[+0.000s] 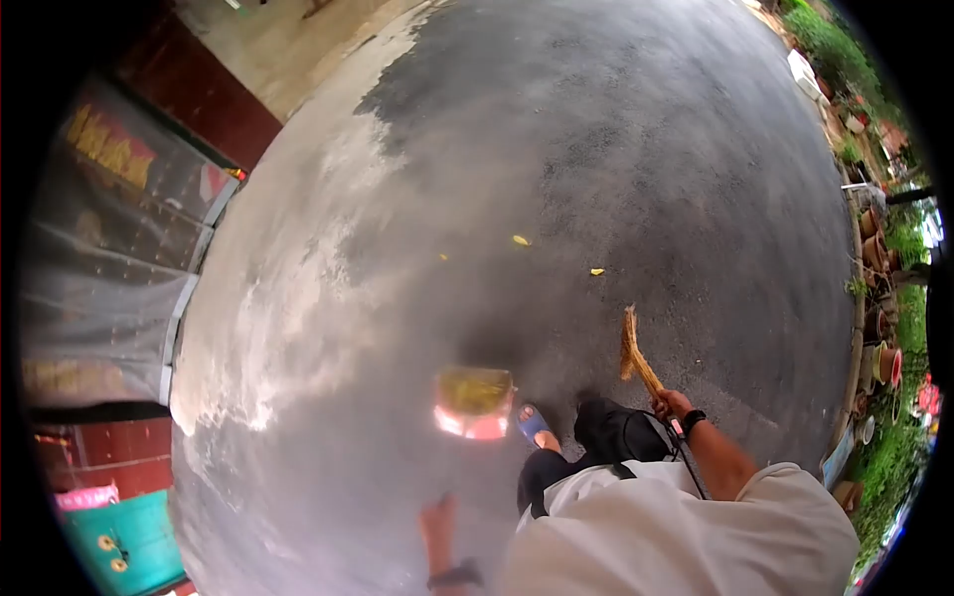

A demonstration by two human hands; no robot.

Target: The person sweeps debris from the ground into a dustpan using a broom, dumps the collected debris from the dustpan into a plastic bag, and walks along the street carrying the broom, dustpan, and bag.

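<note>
My right hand is closed around the handle of a short straw broom, whose bristles point away from me over the asphalt. A dark watch or band is on that wrist. My left hand hangs low at the left, its fingers smeared by motion, so I cannot tell what it grips. Beyond it in view is a blurred dustpan-like container with a pinkish-red front edge and yellow-green matter inside. My foot in a blue slipper is just right of that container.
Several yellow leaves, one of them a larger leaf, lie on the asphalt ahead. Along the right edge run potted plants. On the left stand a grey curtain and a teal cabinet-like panel.
</note>
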